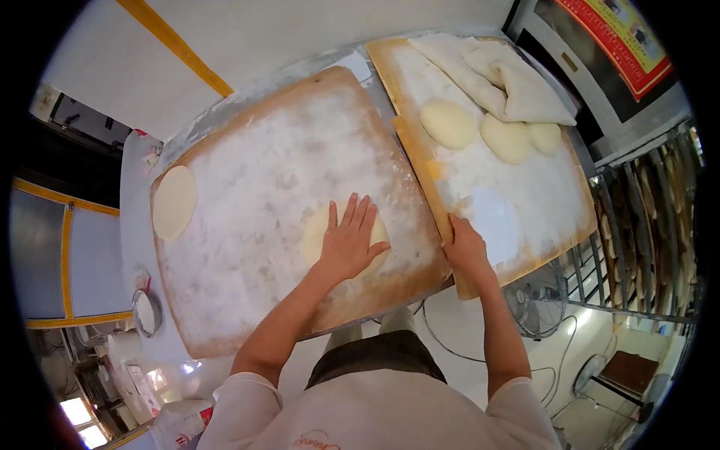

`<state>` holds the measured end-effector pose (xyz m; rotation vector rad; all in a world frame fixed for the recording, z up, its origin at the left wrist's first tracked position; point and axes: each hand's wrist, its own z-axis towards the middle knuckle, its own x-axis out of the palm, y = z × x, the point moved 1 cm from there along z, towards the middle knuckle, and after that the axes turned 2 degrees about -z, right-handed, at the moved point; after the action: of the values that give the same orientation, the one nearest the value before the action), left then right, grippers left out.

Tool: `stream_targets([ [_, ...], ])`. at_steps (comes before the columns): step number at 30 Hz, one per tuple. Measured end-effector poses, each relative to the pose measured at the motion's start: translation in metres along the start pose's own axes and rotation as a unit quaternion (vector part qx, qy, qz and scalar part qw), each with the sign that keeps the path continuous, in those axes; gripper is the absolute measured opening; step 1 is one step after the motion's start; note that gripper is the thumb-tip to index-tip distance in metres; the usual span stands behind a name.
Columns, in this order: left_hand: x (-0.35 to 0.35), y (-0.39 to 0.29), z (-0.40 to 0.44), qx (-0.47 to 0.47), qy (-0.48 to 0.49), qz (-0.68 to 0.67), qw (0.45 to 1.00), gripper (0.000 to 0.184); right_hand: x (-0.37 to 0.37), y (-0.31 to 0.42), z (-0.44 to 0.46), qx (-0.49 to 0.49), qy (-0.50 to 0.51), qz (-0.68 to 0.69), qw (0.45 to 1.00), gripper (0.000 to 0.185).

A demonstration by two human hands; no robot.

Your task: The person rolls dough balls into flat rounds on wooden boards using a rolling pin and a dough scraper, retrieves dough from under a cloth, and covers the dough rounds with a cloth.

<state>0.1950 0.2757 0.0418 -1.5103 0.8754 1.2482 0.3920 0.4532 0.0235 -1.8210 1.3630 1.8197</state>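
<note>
My left hand lies flat with its fingers spread on a pale round of dough on the floured left board. The hand hides much of that round. On the right, my right hand has its fingers curled over a long wooden strip along the near side of the right board. A flattened oval of dough rests at the left board's far left edge. Several thicker dough pieces sit on the right board, some beside a folded cream cloth.
A small round container stands left of the left board. Below the right board are a fan and loose cables on the floor. A rack with long slats is at the far right. A white wall with a yellow strip rises behind.
</note>
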Motion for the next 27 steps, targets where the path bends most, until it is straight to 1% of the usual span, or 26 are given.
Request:
stream_targets([
  [4, 0.011, 0.005, 0.006, 0.017, -0.028, 0.029, 0.999, 0.074, -0.002, 0.003, 0.011, 0.013, 0.03, 0.052, 0.998, 0.047],
  [6, 0.014, 0.006, 0.007, 0.022, -0.032, 0.047, 0.998, 0.073, 0.001, -0.013, 0.008, 0.033, -0.007, 0.15, 0.988, 0.047],
  [7, 0.006, 0.007, 0.006, 0.003, -0.051, 0.031, 0.998, 0.074, 0.001, -0.017, 0.01, 0.038, -0.027, 0.198, 0.979, 0.048],
  [9, -0.022, 0.013, -0.01, -0.034, -0.081, 0.001, 0.996, 0.075, -0.016, -0.014, -0.006, -0.036, -0.037, 0.262, 0.964, 0.049],
  [10, -0.048, 0.013, -0.024, -0.047, -0.127, -0.005, 0.991, 0.076, -0.02, -0.011, -0.022, -0.064, -0.037, 0.296, 0.952, 0.05],
  [11, -0.071, 0.016, -0.033, -0.057, -0.176, -0.011, 0.983, 0.077, -0.013, -0.01, -0.031, -0.142, -0.045, 0.262, 0.954, 0.05],
  [13, -0.086, 0.024, -0.041, -0.06, -0.207, 0.009, 0.977, 0.078, -0.006, 0.0, -0.039, -0.303, -0.071, 0.182, 0.933, 0.051],
  [14, -0.089, 0.025, -0.041, -0.064, -0.225, 0.019, 0.972, 0.078, -0.003, 0.01, -0.04, -0.286, -0.015, 0.137, 0.948, 0.052],
  [15, -0.076, 0.028, -0.032, -0.055, -0.177, 0.03, 0.982, 0.076, -0.002, 0.026, -0.044, -0.265, 0.045, 0.092, 0.959, 0.053],
  [16, -0.049, 0.036, -0.023, -0.058, -0.132, 0.044, 0.989, 0.075, 0.002, 0.033, -0.047, -0.243, 0.106, 0.046, 0.963, 0.054],
  [17, -0.016, 0.048, -0.012, -0.059, -0.086, 0.059, 0.993, 0.074, 0.02, 0.025, -0.044, -0.245, 0.073, 0.067, 0.964, 0.058],
  [18, 0.002, 0.053, -0.001, -0.059, -0.04, 0.074, 0.995, 0.072, 0.016, 0.029, -0.041, -0.221, 0.063, 0.045, 0.972, 0.055],
  [20, -0.001, 0.055, 0.052, -0.044, -0.056, 0.067, 0.995, 0.07, 0.001, 0.039, -0.027, -0.169, 0.043, 0.0, 0.985, 0.051],
  [23, -0.001, 0.063, 0.076, -0.034, -0.047, 0.05, 0.997, 0.068, 0.006, 0.032, 0.011, -0.209, -0.031, 0.007, 0.977, 0.044],
  [24, -0.003, 0.068, 0.08, -0.028, -0.039, 0.045, 0.998, 0.067, 0.012, 0.025, 0.011, -0.205, 0.007, -0.014, 0.979, 0.042],
  [25, -0.01, 0.07, 0.064, -0.038, -0.013, 0.061, 0.997, 0.066, 0.02, 0.017, 0.009, -0.202, 0.045, -0.034, 0.978, 0.039],
  [26, -0.011, 0.072, 0.033, -0.055, 0.001, 0.065, 0.996, 0.066, 0.026, 0.012, 0.004, -0.198, 0.084, -0.052, 0.975, 0.037],
  [27, -0.009, 0.073, -0.005, -0.073, 0.019, 0.069, 0.995, 0.067, 0.023, 0.013, -0.01, -0.21, 0.086, -0.038, 0.973, 0.036],
])
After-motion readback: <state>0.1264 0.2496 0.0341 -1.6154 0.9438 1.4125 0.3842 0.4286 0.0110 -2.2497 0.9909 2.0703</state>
